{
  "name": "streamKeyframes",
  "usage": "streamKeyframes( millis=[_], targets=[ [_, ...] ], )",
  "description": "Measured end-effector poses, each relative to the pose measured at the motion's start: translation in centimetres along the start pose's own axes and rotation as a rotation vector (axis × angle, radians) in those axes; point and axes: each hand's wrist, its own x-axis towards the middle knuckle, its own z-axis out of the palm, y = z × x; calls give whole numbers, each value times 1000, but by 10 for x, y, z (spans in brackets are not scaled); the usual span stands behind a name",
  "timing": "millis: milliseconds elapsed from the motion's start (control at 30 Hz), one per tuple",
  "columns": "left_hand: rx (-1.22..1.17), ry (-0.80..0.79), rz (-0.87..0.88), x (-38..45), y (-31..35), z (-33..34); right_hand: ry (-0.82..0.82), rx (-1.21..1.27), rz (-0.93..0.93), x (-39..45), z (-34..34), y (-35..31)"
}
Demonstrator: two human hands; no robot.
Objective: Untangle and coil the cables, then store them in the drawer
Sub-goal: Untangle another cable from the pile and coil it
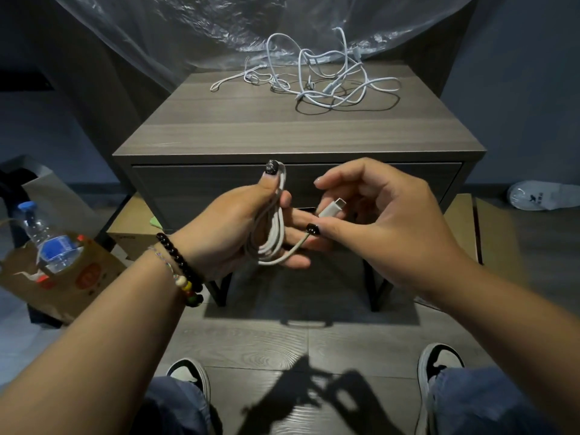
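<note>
My left hand (232, 227) holds a coiled white cable (272, 233) in front of the nightstand, its thumb pressing the loops against the fingers. My right hand (376, 221) pinches that cable's free end at the white plug (333, 208), just right of the coil. A tangle of white cables (326, 80) lies on the back of the nightstand top (251, 127). The drawer front (201, 189) below the top is closed, partly hidden by my hands.
A paper bag (62, 277) with a water bottle (47, 240) stands on the floor at the left. Cardboard boxes (489, 227) sit beside the nightstand, and a white bag (539, 196) lies at the right. Plastic sheeting (188, 29) hangs behind. My shoes (439, 362) are on the floor below.
</note>
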Motion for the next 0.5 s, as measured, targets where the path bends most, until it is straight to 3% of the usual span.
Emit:
streamKeyframes(
  millis=[133, 500],
  targets=[
    [137, -55, 48, 0, -9, 7, -9, 19, -38, 4, -9, -3],
    [102, -159, -13, 0, -11, 10, -12, -29, -37, 8, -15, 4]
  ],
)
